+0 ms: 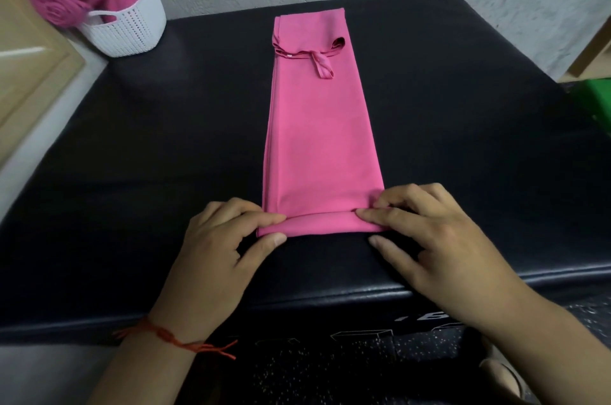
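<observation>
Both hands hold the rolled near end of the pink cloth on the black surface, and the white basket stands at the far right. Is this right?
Not quite. The head view shows the white basket at the far left, not the far right. The rest holds: the left hand and right hand pinch the rolled near end of the pink cloth on the black surface.

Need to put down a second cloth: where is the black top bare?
Two bare patches on the black top: left of the pink cloth, bordered by the white basket at the far corner, and right of it, out to the edge. Crowded at the near middle, where the left hand and right hand pinch the cloth's rolled end.
</observation>
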Available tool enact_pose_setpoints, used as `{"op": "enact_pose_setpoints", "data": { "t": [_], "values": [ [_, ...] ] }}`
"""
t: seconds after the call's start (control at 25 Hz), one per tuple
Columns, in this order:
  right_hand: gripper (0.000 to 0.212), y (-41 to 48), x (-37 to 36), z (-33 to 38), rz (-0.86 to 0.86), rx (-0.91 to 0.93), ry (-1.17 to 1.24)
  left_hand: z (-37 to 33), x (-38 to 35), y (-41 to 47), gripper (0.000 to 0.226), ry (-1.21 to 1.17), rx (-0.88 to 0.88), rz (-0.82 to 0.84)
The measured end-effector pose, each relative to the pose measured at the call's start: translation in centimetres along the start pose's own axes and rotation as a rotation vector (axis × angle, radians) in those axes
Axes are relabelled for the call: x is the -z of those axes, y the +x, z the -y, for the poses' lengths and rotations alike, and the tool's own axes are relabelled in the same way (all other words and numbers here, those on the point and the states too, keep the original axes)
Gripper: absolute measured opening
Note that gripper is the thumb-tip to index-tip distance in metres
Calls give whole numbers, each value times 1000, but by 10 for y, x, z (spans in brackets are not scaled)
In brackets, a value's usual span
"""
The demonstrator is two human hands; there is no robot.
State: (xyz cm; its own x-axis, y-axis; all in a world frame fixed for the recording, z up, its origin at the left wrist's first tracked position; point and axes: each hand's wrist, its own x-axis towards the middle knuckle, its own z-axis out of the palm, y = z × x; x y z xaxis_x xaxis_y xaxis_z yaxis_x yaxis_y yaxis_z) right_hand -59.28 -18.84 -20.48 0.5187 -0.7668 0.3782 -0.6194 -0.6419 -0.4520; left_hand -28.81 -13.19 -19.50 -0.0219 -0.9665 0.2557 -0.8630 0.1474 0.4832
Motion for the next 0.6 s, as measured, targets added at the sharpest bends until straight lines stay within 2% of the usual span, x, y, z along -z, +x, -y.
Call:
{"op": "enact_pose_setpoints", "data": {
  "t": [0.16,0.28,0.4,0.48,0.6],
  "values": [
    [33,7,-4,-3,-38,-57,38,-4,-2,2,23,-55,66,-50],
    [29,7,0,0,-40,-109,95,-7,-6,2,27,55,46,-70],
    [13,3,8,9,-66,-220,215,-8,-6,0,35,99,11,-68],
    [8,1,10,13,-77,-218,218,-11,-7,1,37,129,11,-87],
    [6,3,9,15,-98,-209,218,-15,-12,4,32,111,101,-130]
  ]
}}
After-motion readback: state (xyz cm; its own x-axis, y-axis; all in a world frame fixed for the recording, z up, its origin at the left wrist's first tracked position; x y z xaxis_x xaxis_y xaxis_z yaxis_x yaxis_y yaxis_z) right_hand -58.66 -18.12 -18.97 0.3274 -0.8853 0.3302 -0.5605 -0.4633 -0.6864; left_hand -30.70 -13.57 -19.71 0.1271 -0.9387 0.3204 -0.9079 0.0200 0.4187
